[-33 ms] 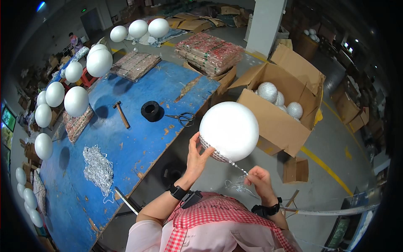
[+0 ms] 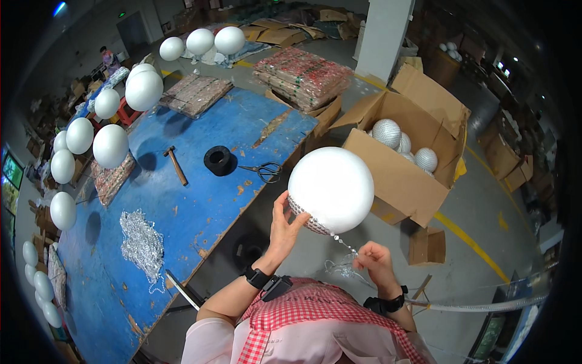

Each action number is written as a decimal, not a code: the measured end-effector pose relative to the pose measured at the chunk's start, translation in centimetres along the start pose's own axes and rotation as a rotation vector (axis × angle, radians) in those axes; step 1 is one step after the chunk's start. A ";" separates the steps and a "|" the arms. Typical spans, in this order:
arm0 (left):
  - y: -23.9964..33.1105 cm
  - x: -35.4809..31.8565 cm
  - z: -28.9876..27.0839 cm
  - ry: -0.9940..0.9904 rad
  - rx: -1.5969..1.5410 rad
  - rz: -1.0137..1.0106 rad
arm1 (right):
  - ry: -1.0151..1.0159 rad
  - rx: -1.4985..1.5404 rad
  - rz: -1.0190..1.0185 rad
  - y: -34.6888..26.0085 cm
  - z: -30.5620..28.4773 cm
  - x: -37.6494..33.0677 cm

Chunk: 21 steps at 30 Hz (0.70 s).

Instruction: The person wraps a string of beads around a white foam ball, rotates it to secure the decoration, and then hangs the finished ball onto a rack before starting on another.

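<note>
A large white ball (image 2: 332, 185) is held up beyond the table's right edge. Rows of silvery beads cover its lower left part. My left hand (image 2: 284, 229) grips it at that beaded side, fingers and thumb pressed on the rows. From the ball's underside a bead string (image 2: 344, 243) runs taut to my right hand (image 2: 376, 262), whose fingers are pinched on it. Loose strands of the string hang beside the right hand.
On the blue table (image 2: 200, 206) lie a hammer (image 2: 175, 165), a black tape roll (image 2: 219, 161), scissors (image 2: 267, 172) and a silver bead pile (image 2: 141, 242). White balls (image 2: 110, 146) stand along its far and left sides. To the right, an open carton (image 2: 388, 170) holds beaded balls (image 2: 386, 132).
</note>
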<state>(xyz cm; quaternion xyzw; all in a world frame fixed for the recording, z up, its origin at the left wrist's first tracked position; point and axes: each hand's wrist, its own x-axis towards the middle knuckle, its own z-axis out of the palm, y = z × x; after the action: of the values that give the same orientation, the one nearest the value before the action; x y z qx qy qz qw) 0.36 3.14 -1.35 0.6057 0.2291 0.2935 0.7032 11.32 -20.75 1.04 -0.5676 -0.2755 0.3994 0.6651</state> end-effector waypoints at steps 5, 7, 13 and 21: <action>0.0 -0.3 0.2 0.038 0.018 0.003 | -0.013 -0.173 -0.199 -1.4 1.0 -0.1; 1.5 -0.6 0.6 0.037 -0.007 -0.010 | 0.128 -0.650 -0.366 -1.3 0.5 0.5; 1.1 -0.6 0.2 -0.030 0.081 0.053 | 0.231 -1.055 -0.091 1.6 -0.6 1.5; -0.6 -0.4 -1.0 -0.059 0.129 0.094 | 0.067 -0.290 0.001 -3.9 1.3 -0.9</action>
<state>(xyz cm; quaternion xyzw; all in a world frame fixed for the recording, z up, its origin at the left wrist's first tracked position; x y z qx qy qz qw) -0.48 3.50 -2.12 0.6681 0.1979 0.2929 0.6547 10.61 -20.93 5.22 -0.6709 -0.3076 0.3368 0.5846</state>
